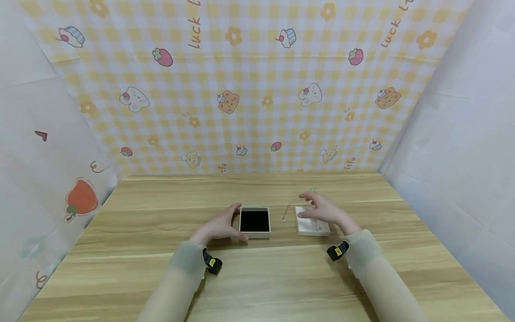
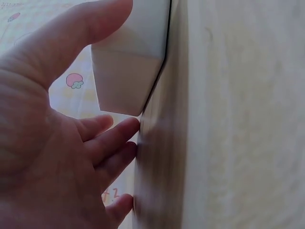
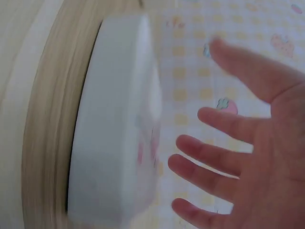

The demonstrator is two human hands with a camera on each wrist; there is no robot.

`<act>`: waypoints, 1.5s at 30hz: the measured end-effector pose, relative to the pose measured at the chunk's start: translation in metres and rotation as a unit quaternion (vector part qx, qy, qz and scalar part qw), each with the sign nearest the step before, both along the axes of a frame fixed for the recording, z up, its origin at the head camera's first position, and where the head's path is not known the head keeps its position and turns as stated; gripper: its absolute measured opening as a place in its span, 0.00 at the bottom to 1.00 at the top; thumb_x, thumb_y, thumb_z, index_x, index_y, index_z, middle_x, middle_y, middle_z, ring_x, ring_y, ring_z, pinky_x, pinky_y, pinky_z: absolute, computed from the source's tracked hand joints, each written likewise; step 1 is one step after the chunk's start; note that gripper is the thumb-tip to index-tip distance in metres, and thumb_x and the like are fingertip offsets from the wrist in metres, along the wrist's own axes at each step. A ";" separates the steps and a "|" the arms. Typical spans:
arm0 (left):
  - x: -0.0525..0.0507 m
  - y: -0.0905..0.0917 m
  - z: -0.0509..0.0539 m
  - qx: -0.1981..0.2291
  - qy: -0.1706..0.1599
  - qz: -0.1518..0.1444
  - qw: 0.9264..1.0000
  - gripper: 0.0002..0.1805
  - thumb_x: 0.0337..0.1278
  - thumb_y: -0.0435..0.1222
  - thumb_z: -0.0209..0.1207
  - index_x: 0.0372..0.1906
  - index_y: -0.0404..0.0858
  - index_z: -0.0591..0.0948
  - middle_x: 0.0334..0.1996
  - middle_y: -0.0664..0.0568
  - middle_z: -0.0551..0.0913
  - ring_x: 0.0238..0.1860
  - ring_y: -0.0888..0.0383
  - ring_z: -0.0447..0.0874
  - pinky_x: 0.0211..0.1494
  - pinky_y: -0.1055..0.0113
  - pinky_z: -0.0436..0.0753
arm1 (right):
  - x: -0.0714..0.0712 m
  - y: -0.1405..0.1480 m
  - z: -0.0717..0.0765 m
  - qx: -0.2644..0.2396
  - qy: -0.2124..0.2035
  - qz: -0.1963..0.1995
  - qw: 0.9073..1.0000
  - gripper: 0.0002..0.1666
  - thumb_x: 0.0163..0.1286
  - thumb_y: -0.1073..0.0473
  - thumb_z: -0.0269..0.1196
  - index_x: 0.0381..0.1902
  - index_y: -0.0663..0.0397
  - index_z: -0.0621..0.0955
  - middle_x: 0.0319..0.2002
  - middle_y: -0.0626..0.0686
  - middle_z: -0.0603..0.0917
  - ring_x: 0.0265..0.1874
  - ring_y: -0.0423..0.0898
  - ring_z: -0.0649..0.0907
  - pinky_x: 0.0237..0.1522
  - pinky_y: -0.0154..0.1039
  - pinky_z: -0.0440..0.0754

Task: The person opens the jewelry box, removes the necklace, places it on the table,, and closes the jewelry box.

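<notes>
A small square box [image 1: 255, 235] with a black lining lies uncovered on the table. Around its left side is my left hand [image 1: 218, 226], thumb along the front wall and index finger by the back left corner. In the left wrist view, the thumb overlaps the white box wall [image 2: 126, 78], and the other fingers spread beside its end. My right hand [image 1: 323, 211] hovers over a white box lid [image 1: 311, 227] with small printing. Its fingers are spread and hold nothing in the right wrist view, apart from the lid [image 3: 107, 119]. A thin chain [image 1: 286, 210] curves between the box and the lid.
The wooden table [image 1: 257, 281] runs back to a yellow checked cloth [image 1: 257, 129] hanging behind it. White cloths [image 1: 462, 134] hang at both sides. A black strap with a small device [image 1: 213, 264] is on each wrist.
</notes>
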State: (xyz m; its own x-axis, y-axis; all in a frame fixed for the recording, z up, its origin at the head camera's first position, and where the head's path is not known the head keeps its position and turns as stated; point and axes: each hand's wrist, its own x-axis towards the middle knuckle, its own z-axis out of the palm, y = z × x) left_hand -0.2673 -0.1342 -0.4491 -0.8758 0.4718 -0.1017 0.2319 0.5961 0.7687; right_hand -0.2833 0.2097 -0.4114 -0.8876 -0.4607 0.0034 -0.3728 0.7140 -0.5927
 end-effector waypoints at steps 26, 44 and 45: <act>-0.001 0.000 -0.005 -0.025 0.026 0.008 0.999 0.60 0.34 0.47 0.78 0.74 0.36 0.58 0.71 0.40 0.60 0.70 0.42 0.57 0.70 0.45 0.59 | 0.005 0.006 -0.010 0.141 -0.069 0.027 0.987 0.63 0.40 0.55 0.79 0.72 0.62 0.59 0.66 0.64 0.64 0.53 0.56 0.72 0.52 0.59 0.73; 0.003 0.001 0.001 -0.062 0.038 0.007 0.997 0.59 0.35 0.47 0.76 0.74 0.35 0.57 0.72 0.40 0.59 0.71 0.41 0.55 0.71 0.43 0.55 | 0.004 0.007 -0.017 0.108 -0.057 0.014 0.992 0.65 0.39 0.59 0.77 0.74 0.56 0.58 0.61 0.62 0.65 0.48 0.52 0.68 0.45 0.50 0.74; 0.003 0.001 0.001 -0.063 0.038 0.007 0.997 0.59 0.35 0.47 0.76 0.74 0.35 0.57 0.72 0.40 0.59 0.71 0.41 0.54 0.71 0.43 0.54 | 0.003 0.006 -0.017 0.109 -0.055 0.014 0.992 0.65 0.39 0.59 0.77 0.74 0.56 0.58 0.61 0.61 0.65 0.48 0.52 0.68 0.45 0.50 0.74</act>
State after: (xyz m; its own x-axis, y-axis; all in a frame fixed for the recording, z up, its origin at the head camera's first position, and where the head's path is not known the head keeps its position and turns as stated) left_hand -0.2644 -0.1333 -0.4484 -0.8896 0.4472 -0.0932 0.2771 0.6904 0.6682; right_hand -0.2799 0.2161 -0.4286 -0.8633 -0.4652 -0.1957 -0.3363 0.8195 -0.4641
